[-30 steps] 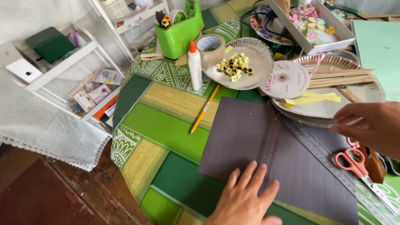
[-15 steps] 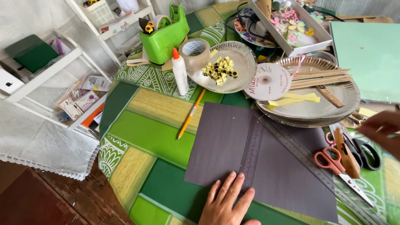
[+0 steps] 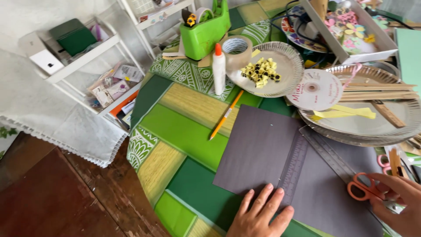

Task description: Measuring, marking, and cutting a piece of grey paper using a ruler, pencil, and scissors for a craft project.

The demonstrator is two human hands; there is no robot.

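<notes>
My left hand (image 3: 261,214) lies flat, fingers spread, on the near edge of a dark grey paper sheet (image 3: 267,153) on the green patterned table. A clear ruler (image 3: 326,153) crosses the sheet diagonally. At the right edge my right hand (image 3: 397,202) closes around the orange-handled scissors (image 3: 366,188) lying on the sheet. An orange pencil (image 3: 226,115) rests just left of the paper.
Behind the sheet stand a white glue bottle (image 3: 218,66), a tape roll (image 3: 236,49), a green tape dispenser (image 3: 205,30), a foil plate of small yellow flowers (image 3: 287,72), a ribbon spool (image 3: 316,89) and plates with wooden sticks (image 3: 381,90). A white shelf (image 3: 83,61) stands left.
My right hand has come down from the right onto the scissors and taken hold of them. My left hand stays pressed on the paper. The view has shifted slightly.
</notes>
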